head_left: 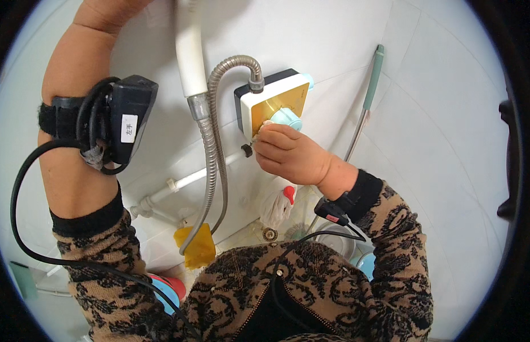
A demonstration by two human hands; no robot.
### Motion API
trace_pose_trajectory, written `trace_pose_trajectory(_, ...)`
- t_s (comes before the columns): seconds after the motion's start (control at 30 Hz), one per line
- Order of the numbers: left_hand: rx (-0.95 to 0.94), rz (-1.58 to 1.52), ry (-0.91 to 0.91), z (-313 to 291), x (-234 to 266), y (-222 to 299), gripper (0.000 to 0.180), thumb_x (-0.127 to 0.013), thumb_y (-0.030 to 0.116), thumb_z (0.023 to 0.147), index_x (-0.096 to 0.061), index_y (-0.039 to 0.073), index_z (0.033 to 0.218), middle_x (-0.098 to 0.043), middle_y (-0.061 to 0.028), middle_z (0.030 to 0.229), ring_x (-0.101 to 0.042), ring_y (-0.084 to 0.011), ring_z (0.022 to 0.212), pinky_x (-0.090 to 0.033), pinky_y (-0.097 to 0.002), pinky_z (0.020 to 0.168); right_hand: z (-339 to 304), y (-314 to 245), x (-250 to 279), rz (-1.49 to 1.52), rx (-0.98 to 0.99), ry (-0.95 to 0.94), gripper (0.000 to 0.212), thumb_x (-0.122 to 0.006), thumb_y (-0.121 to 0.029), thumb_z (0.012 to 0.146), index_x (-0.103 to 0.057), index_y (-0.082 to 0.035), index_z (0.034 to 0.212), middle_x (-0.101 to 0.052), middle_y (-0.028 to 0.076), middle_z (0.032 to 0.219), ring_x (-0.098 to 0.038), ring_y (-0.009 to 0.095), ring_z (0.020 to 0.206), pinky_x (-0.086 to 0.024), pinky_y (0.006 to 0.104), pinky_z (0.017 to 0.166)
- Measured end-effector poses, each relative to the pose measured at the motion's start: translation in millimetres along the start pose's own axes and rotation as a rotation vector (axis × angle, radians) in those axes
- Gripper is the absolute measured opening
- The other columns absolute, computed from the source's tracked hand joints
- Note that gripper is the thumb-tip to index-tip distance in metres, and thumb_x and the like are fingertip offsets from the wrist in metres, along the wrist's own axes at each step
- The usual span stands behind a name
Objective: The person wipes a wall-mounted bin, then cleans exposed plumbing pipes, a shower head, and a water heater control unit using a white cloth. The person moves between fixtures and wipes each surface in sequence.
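A small wall-mounted box (279, 105) has a gold front, a white casing and a pale blue knob (286, 118). My right hand (287, 151) is at the knob's lower left side, its fingers bent and pressed together against the gold front. Something small and whitish shows at the fingertips, too hidden to name. My left arm reaches up along the left side. Only the wrist end of my left hand (114, 8) shows at the top edge; its fingers are out of view. Between the hands hangs a white shower handle (189, 51) with a metal hose (209, 165).
A second metal hose (219, 74) curves from the box's top. Below run white pipes (191, 178) and a yellow cloth-like piece (195, 245). A green-handled pole (374, 80) leans right, near a white mop head (276, 208). Basins (340, 239) and a floor drain (269, 235) lie below.
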State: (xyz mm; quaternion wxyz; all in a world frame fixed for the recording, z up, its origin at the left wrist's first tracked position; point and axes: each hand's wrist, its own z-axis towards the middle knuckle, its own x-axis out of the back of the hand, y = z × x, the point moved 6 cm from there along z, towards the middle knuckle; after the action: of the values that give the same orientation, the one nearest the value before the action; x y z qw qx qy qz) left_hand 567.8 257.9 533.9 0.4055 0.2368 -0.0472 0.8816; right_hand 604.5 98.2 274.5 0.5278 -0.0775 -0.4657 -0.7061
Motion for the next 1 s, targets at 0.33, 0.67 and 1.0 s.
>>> trace_pose_trajectory(0.33,-0.033,0.168,0.017,-1.2,3.4,1.1,0.037,-0.074,0.017,0.085,-0.064,-0.001,0.115,-0.071,-0.0111,0.101,-0.069,-0.0171,0.09,-0.057,-0.0283,0.082,-50.1,41.2,39.3,0.606,-1.075,0.575,0.009,-0.055,-0.001,0.095,-0.06,0.0,0.102,-0.061,0.012,0.105,-0.059,0.021,0.099,-0.046,0.0309,0.091)
trace_pose_trajectory(0.67,-0.029,-0.006,-0.004,-1.2,1.9,20.0,0.037,-0.074,0.01,0.084,-0.063,-0.001,0.117,-0.07,-0.0086,0.103,-0.068,-0.0153,0.091,-0.056,-0.0275,0.083,4.7,63.0,31.5,0.608,-0.87,0.735,0.015,-0.066,-0.011,0.089,-0.058,-0.006,0.1,-0.061,0.011,0.089,-0.056,0.026,0.08,-0.047,0.0325,0.073)
trace_pose_trajectory(1.0,0.007,-0.031,0.022,-4.5,9.6,-1.4,0.037,-0.074,0.009,0.084,-0.062,-0.001,0.118,-0.07,-0.0085,0.104,-0.068,-0.0157,0.093,-0.056,-0.0281,0.085,-19.5,31.9,24.4,0.365,-0.517,0.207,0.058,-0.067,0.012,0.068,-0.063,-0.012,0.12,-0.053,0.007,0.128,-0.054,0.032,0.116,-0.049,0.041,0.096)
